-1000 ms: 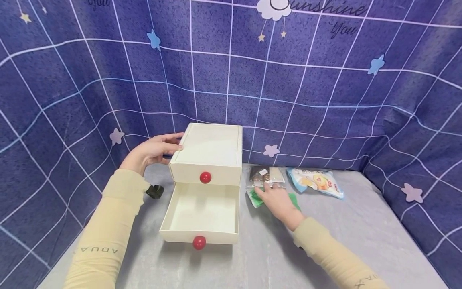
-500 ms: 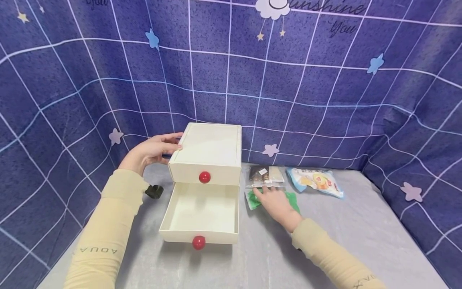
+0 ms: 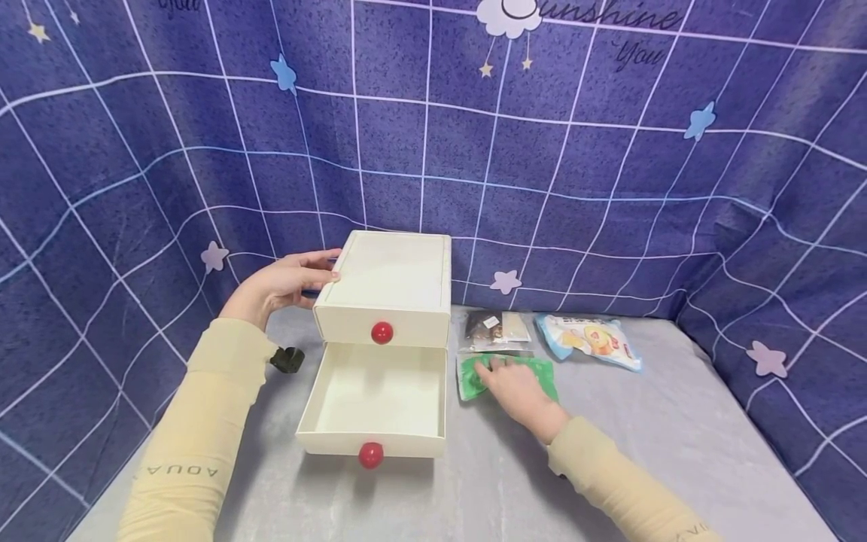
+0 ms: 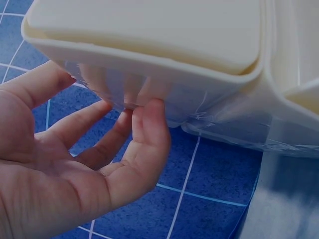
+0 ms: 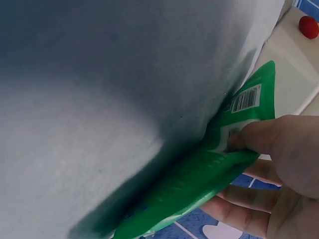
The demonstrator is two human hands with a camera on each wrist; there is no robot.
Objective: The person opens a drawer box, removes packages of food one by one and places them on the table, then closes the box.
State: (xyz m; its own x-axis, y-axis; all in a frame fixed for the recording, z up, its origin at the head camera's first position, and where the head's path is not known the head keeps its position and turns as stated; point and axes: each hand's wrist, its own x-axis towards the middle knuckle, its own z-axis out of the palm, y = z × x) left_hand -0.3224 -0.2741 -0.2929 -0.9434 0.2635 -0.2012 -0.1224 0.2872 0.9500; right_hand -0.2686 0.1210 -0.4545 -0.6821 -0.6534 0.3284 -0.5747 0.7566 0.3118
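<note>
At the left side of the white cabinet [image 3: 393, 271], the left hand [image 3: 284, 282] rests its fingertips against the side wall; its grip is loose, fingers spread apart and bent a little. Below that hand, left of the cabinet, is a small dark object [image 3: 287, 360]. The cabinet's upper drawer [image 3: 339, 324] is closed; its lower drawer [image 3: 406, 444] is pulled out at the front. Each has a red knob [image 3: 382, 333]. Just right of the cabinet lies the green packet [image 5: 199, 172], pinched by the right hand [image 3: 518, 384]: that grip is closed on it, thumb on the barcode face, the other fingers at the far side. Behind it, also near the cabinet's right side, is a clear packet [image 3: 497, 331] with dark contents. Farther right of the cabinet, a blue-and-white packet [image 3: 589, 340] lies tilted on the grey worktop [image 3: 677, 421].
</note>
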